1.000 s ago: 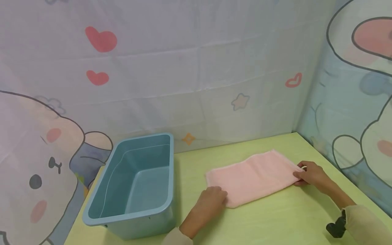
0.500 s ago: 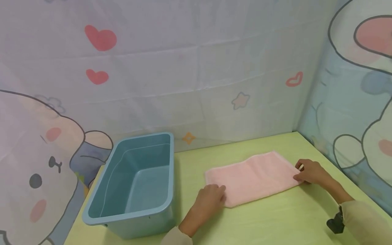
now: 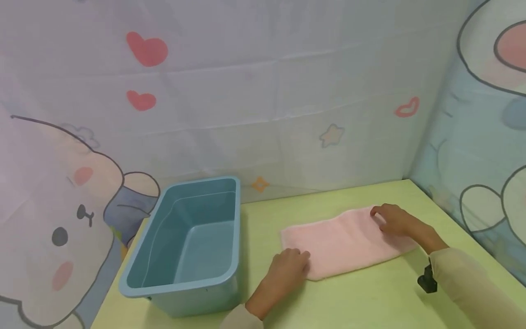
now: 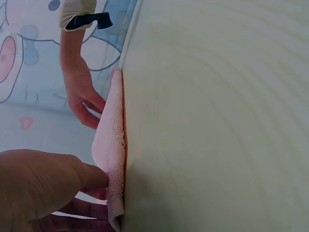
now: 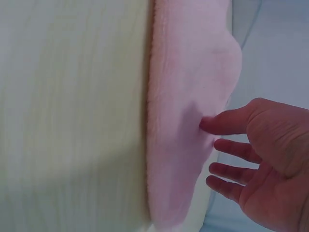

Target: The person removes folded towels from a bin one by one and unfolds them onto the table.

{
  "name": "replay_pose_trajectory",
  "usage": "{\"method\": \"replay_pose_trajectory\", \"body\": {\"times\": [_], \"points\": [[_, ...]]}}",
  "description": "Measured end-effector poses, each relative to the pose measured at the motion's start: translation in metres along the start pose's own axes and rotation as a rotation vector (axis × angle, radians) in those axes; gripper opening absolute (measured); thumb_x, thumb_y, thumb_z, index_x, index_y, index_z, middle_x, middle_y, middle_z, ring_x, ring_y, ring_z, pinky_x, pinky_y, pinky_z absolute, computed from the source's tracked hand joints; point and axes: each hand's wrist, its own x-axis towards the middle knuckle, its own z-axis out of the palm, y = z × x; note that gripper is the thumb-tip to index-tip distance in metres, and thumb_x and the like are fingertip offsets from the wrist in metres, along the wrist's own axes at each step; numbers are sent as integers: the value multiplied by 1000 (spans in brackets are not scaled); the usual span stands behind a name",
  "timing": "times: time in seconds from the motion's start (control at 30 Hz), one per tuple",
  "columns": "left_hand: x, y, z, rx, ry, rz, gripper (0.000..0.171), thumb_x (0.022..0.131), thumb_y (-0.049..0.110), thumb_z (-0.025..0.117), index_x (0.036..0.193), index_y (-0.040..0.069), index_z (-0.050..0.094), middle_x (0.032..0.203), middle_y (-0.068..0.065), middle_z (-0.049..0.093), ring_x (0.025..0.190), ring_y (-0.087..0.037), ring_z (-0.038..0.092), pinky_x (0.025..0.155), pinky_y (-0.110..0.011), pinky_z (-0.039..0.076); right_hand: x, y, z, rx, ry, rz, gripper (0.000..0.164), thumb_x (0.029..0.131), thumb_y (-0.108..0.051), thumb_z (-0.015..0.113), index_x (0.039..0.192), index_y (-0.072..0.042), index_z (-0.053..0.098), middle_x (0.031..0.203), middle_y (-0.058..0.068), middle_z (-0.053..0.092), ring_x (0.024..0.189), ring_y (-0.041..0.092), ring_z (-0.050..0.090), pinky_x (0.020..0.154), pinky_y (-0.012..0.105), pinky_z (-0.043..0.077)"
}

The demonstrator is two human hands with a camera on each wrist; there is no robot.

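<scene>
A pink towel (image 3: 341, 246), folded into a flat rectangle, lies on the yellow-green table (image 3: 349, 301). My left hand (image 3: 286, 268) rests at its left end; in the left wrist view the thumb (image 4: 94, 177) touches the near side and the fingers reach to the end. Over the right part of the towel is my right hand (image 3: 395, 221). In the right wrist view its fingers are spread and nothing is between them. The right thumb (image 5: 227, 122) is at the towel's upper surface; I cannot tell whether it touches.
A blue-grey plastic tub (image 3: 223, 279), with nothing seen inside, stands on the table left of the towel. Printed cloth walls (image 3: 287, 109) with hearts and cartoon animals rise behind the table and at its sides.
My right hand has left the towel's right corner and moved leftward and back over the towel. The left hand stays at the left end. The head view has shifted slightly.
</scene>
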Motion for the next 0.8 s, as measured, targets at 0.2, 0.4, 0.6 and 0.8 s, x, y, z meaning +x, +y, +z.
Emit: {"method": "replay_pose_trajectory", "body": {"times": [0.2, 0.4, 0.6, 0.8], "points": [[0, 2, -1, 36, -2, 0, 14, 98, 19, 70, 86, 16, 65, 70, 2, 54, 63, -15, 56, 47, -30, 41, 17, -4, -2, 31, 10, -43, 26, 93, -3, 72, 117, 6, 65, 108, 24, 68, 105, 47, 64, 92, 62, 49], [-3, 2, -1, 43, -17, 10, 14, 99, 20, 69, 87, 14, 65, 71, 1, 54, 64, -16, 54, 47, -29, 41, 32, -6, -1, 110, -48, -56, 35, 99, -10, 69, 130, 3, 63, 126, 27, 65, 122, 51, 57, 102, 67, 42], [-6, 0, -2, 42, -22, 34, 16, 100, 19, 69, 86, 15, 64, 72, 1, 54, 64, -14, 52, 48, -27, 40, 40, -11, 0, 173, -126, -57, 38, 100, -13, 68, 134, 3, 61, 132, 26, 62, 127, 52, 53, 104, 67, 40], [-9, 0, -3, 43, -9, 47, 18, 100, 18, 69, 84, 14, 61, 72, 1, 52, 64, -13, 49, 48, -26, 38, 47, -12, 1, 107, -94, -76, 20, 93, -6, 74, 111, -2, 66, 106, 14, 66, 102, 38, 63, 90, 59, 50]]}}
